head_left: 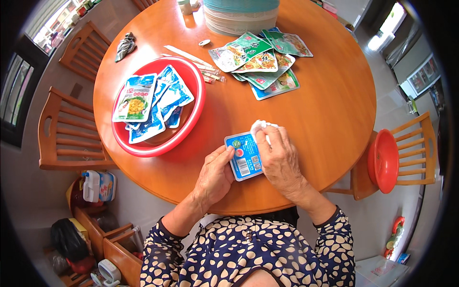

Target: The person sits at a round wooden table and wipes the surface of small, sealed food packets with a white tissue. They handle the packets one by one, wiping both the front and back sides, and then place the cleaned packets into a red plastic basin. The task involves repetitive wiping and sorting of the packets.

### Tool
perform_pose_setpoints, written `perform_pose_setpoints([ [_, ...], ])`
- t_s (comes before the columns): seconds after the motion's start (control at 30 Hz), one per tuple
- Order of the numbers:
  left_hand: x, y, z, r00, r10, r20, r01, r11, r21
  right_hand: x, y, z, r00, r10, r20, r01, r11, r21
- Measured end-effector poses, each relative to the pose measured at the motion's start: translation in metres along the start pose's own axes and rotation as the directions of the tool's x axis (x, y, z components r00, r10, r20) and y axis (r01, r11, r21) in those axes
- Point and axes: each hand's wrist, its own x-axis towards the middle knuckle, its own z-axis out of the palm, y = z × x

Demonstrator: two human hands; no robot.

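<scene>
A blue food pouch with its printed back facing up is held over the near part of the round table. My left hand is closed on its left edge, the thumb lying on top. In my right hand is a crumpled white tissue, pressed against the pouch's upper right side. To the left, a red basin holds several blue and white pouches and one with a yellow food picture. Farther off lies a pile of green and blue pouches.
Wrapped chopsticks, a small round lid and a dark crumpled bag lie on the wooden table. Stacked round baskets stand at the far edge. A chair is at left; another at right bears a red bowl.
</scene>
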Motion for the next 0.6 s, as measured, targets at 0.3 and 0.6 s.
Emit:
perform_pose_setpoints([
  [0.3,0.000,-0.003,0.005,0.998,0.049,-0.025,-0.052,0.985,-0.163,-0.003,-0.026,0.007,0.990,-0.136,0.027,0.119,0.932,0.344],
  [0.6,0.001,-0.006,-0.006,0.997,0.050,0.058,-0.051,0.998,0.022,-0.035,-0.002,-0.014,0.975,-0.212,0.074,0.152,0.866,0.476],
])
